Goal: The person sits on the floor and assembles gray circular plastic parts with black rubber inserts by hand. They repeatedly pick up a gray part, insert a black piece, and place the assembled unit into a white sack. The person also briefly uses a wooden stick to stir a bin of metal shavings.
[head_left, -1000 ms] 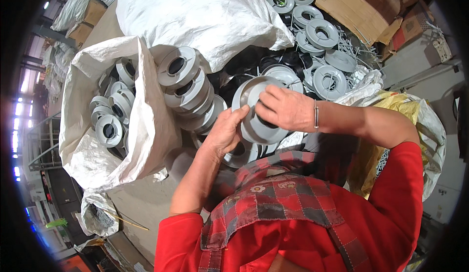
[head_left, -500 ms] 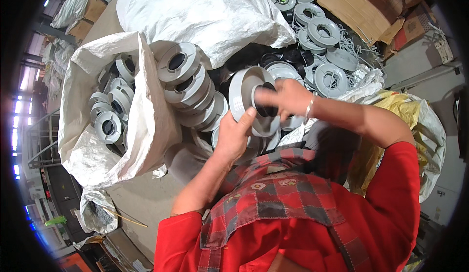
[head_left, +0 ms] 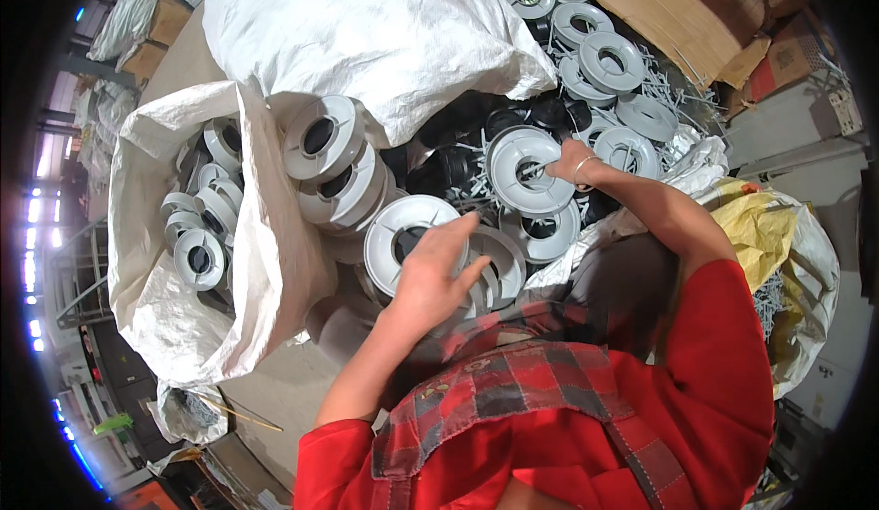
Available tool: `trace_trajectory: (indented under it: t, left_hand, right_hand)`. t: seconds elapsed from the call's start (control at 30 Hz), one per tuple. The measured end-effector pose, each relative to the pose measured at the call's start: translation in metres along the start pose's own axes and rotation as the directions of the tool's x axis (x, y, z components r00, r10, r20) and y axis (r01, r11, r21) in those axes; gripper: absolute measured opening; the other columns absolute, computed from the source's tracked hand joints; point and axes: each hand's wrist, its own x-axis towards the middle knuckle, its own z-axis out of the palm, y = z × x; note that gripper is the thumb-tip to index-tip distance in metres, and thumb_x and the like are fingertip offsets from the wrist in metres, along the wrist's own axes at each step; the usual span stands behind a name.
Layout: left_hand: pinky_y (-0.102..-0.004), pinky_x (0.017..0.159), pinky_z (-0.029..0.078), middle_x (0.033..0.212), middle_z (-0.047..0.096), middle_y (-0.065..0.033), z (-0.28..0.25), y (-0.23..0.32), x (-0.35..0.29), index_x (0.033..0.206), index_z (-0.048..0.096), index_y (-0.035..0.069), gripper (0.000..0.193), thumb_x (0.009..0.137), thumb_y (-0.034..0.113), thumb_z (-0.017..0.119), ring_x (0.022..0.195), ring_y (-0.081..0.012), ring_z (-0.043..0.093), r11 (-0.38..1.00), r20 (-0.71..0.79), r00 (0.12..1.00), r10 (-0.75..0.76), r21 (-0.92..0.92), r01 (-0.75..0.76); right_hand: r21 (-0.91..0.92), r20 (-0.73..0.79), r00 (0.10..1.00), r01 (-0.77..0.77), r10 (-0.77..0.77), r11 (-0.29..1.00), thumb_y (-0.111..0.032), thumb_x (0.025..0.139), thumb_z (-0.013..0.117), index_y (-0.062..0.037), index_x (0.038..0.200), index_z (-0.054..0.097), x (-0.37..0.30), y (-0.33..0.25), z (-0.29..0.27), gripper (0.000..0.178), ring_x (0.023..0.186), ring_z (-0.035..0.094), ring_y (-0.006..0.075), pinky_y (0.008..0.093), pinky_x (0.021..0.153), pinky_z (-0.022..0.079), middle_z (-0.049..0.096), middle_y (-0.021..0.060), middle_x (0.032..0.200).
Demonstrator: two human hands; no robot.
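Note:
My left hand is open, thumb and fingers apart, over the right side of a grey plastic flanged ring with a black centre. That ring lies in front of me among others of its kind; whether my palm touches it is hidden. Farther right, my right hand is closed at the right rim of another grey flanged ring, its thumb over the flange. Through this ring's open middle, thin grey sticks show. Another grey ring lies just below it.
A leaning stack of grey rings stands beside an open white woven sack holding several more. A full white sack lies behind. Black rings, loose grey sticks and a cardboard box are at the far right.
The ring that I held up in both hands, with its black centre, is now down at the left under my left hand. My right hand has moved right to another ring.

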Motion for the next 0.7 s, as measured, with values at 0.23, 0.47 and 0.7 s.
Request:
trace_trajectory:
  t: [0.23, 0.47, 0.7]
  left_hand:
    - [-0.0492, 0.1, 0.036, 0.099, 0.063, -0.0125, 0.03, -0.008, 0.091, 0.116, 0.056, 0.002, 0.06, 0.058, 0.003, 0.071, 0.109, -0.0318, 0.055, 0.919, 0.27, 0.939, 0.214, 0.271, -0.287]
    - [-0.0272, 0.074, 0.048, 0.089, 0.065, -0.0067, 0.006, -0.042, 0.122, 0.103, 0.062, -0.002, 0.031, 0.083, 0.021, 0.069, 0.078, -0.0129, 0.06, 0.535, -0.05, 0.793, -0.607, -0.764, 0.36]
    - [-0.0279, 0.07, 0.049, 0.095, 0.065, -0.0121, -0.003, -0.053, 0.099, 0.105, 0.059, -0.001, 0.023, 0.089, 0.015, 0.056, 0.079, -0.0151, 0.061, 0.403, -0.013, 0.745, -0.667, -0.847, 0.346]
  right_hand:
    - [0.415, 0.369, 0.889, 0.104, -0.271, 0.904, -0.051, 0.082, 0.06, 0.0099, 0.084, 0.062, 0.01, -0.018, -0.037, 0.061, 0.044, 0.062, 0.0222, 0.0286, 0.037, 0.046, 0.064, 0.0176, 0.071]
    - [-0.437, -0.194, 0.919, 0.231, -0.342, 0.869, -0.007, 0.075, 0.061, -0.0076, 0.122, 0.041, 0.073, 0.01, -0.024, 0.051, 0.114, 0.047, 0.0332, 0.0427, 0.092, 0.044, 0.048, 0.0156, 0.118]
    - [-0.553, -0.041, 0.938, 0.265, -0.344, 0.79, -0.003, 0.075, 0.061, -0.008, 0.12, 0.042, 0.088, 0.011, -0.038, 0.049, 0.109, 0.05, 0.0339, 0.0425, 0.09, 0.045, 0.05, 0.0163, 0.116]
